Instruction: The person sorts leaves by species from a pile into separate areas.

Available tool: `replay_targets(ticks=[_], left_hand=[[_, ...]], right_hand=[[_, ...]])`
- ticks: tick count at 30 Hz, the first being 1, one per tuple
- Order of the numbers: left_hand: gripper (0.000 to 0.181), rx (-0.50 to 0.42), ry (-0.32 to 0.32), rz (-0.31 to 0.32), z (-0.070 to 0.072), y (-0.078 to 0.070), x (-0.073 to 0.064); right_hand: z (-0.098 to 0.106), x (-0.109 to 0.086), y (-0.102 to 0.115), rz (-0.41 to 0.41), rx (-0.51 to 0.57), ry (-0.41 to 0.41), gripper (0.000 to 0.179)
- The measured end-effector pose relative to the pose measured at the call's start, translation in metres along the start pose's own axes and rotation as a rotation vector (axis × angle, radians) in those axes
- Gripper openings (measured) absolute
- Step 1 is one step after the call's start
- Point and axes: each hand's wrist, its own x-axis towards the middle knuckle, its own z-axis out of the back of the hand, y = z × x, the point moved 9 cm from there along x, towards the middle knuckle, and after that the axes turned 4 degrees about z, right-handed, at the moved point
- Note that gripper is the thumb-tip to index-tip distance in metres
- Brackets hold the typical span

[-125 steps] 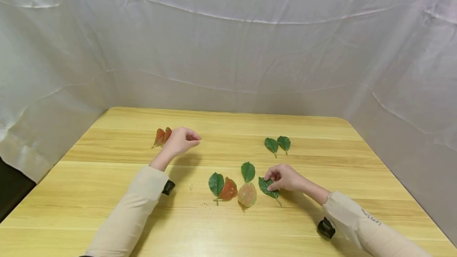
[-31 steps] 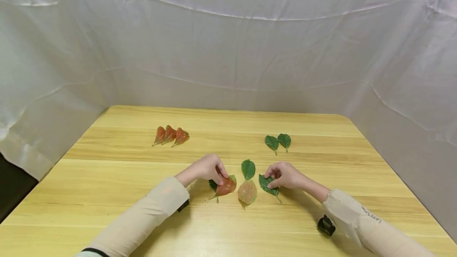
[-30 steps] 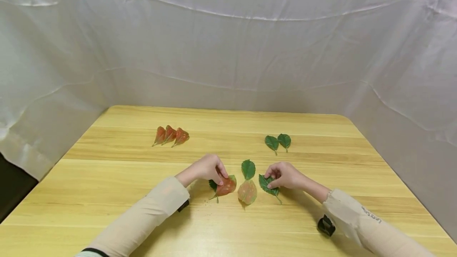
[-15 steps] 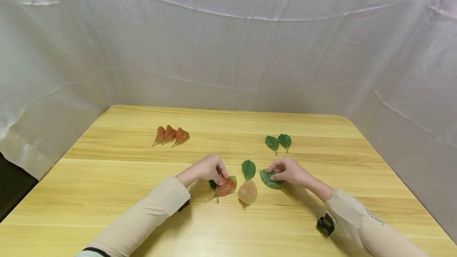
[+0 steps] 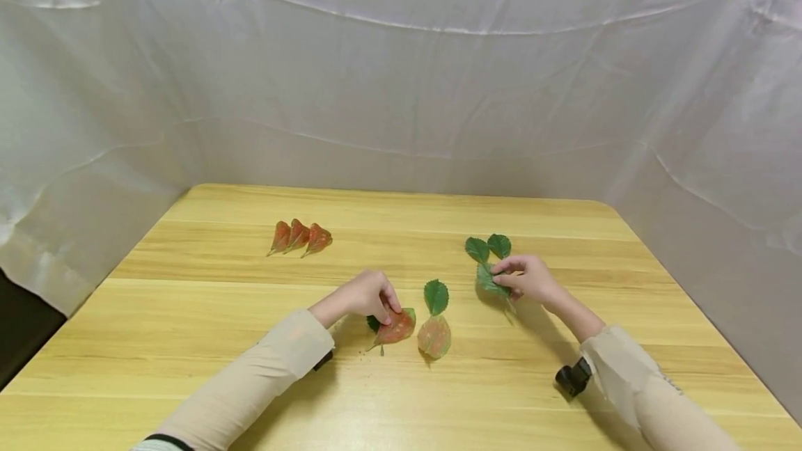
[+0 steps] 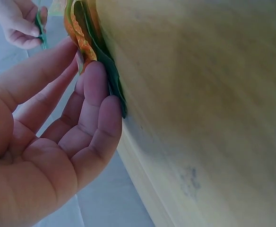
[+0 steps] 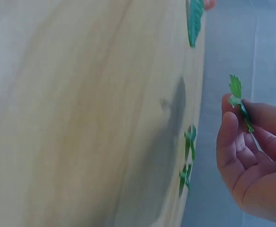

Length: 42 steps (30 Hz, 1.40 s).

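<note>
My left hand (image 5: 370, 296) pinches a red leaf (image 5: 399, 328) at the middle of the table. A green leaf (image 5: 373, 323) lies mostly hidden beneath that red one; in the left wrist view its dark edge shows along my fingertips (image 6: 110, 108). Between the thumb and fingers of my right hand (image 5: 529, 278) hangs another green leaf (image 5: 491, 279), raised off the table in the right wrist view. Just behind it lie two green leaves, a left one (image 5: 477, 250) and a right one (image 5: 499, 246).
Three red leaves (image 5: 299, 235) lie in an overlapping row at the back left. Between my hands, a green leaf (image 5: 436, 296) sits above a pale pinkish leaf (image 5: 434, 337). White cloth (image 5: 401, 75) surrounds the wooden table (image 5: 188, 339) at the back and sides.
My left hand left a third red leaf in the back row, then came to the middle and took hold of the red leaf there. My right hand lifted its green leaf and moved back.
</note>
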Motion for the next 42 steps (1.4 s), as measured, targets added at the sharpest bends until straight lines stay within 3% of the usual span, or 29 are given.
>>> replay_targets(ticks=[7,14,24,29,36,42], left_hand=[[0.016,0.002,0.006,0.001,-0.001,0.001,0.0],[0.016,0.009,0.009,0.005,-0.001,0.001,0.0],[0.016,0.009,0.01,0.017,-0.001,0.002,0.0],[0.016,0.017,0.006,0.019,-0.001,0.003,0.001],[0.016,0.018,0.002,0.026,-0.002,0.003,0.001],[0.016,0.022,0.002,0.036,-0.002,0.004,0.001]], right_hand=[[0.023,0.003,-0.014,-0.034,0.017,-0.094,0.027],[0.039,0.009,-0.026,-0.083,0.024,-0.134,0.034],[0.056,0.022,-0.038,-0.089,0.068,-0.185,0.039],[0.065,0.027,-0.048,-0.132,0.146,-0.277,0.039],[0.081,0.031,-0.058,-0.169,0.154,-0.41,0.036],[0.082,0.036,-0.068,-0.216,0.141,-0.385,0.035]])
